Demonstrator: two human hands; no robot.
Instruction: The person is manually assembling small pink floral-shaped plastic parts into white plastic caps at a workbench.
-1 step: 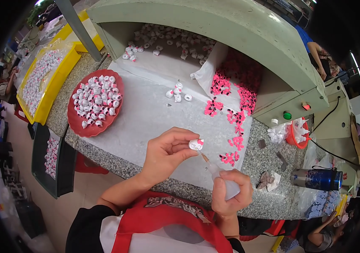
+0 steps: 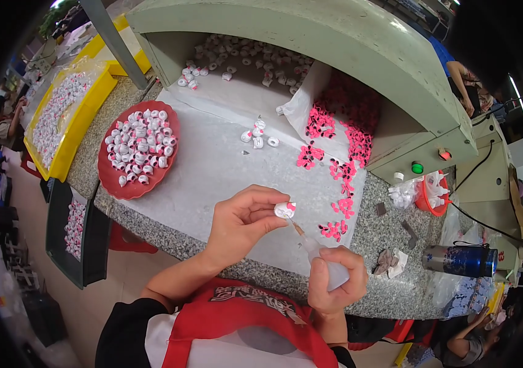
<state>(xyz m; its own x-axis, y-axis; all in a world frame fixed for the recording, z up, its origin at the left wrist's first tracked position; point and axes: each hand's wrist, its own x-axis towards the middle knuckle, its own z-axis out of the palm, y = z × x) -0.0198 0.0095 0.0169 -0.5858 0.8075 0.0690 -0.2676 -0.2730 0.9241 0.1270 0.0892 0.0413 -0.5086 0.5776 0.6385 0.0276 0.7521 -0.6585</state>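
Observation:
Between the thumb and fingers of my left hand [image 2: 240, 221] is a small white figurine piece [image 2: 284, 210] with pink on its edge. My right hand [image 2: 338, 282] is wrapped round a translucent squeeze bottle [image 2: 330, 267], tilted up to the left. Its thin needle tip [image 2: 295, 227] reaches to the lower edge of the white piece; whether it touches I cannot tell. Below both hands lies a white paper sheet [image 2: 212, 178]. Farther back on it stand a few white pieces [image 2: 257, 141], and to the right are scattered small pink-and-black parts [image 2: 333, 230].
A red bowl [image 2: 109, 183] full of white-and-pink pieces stands left. Beyond it is a yellow tray [image 2: 72, 144], with a dark green bin [image 2: 94, 264] below. An arched grey-green machine [image 2: 310, 30] spans the back. A blue tumbler [image 2: 460, 260] and orange cup [image 2: 424, 199] are right.

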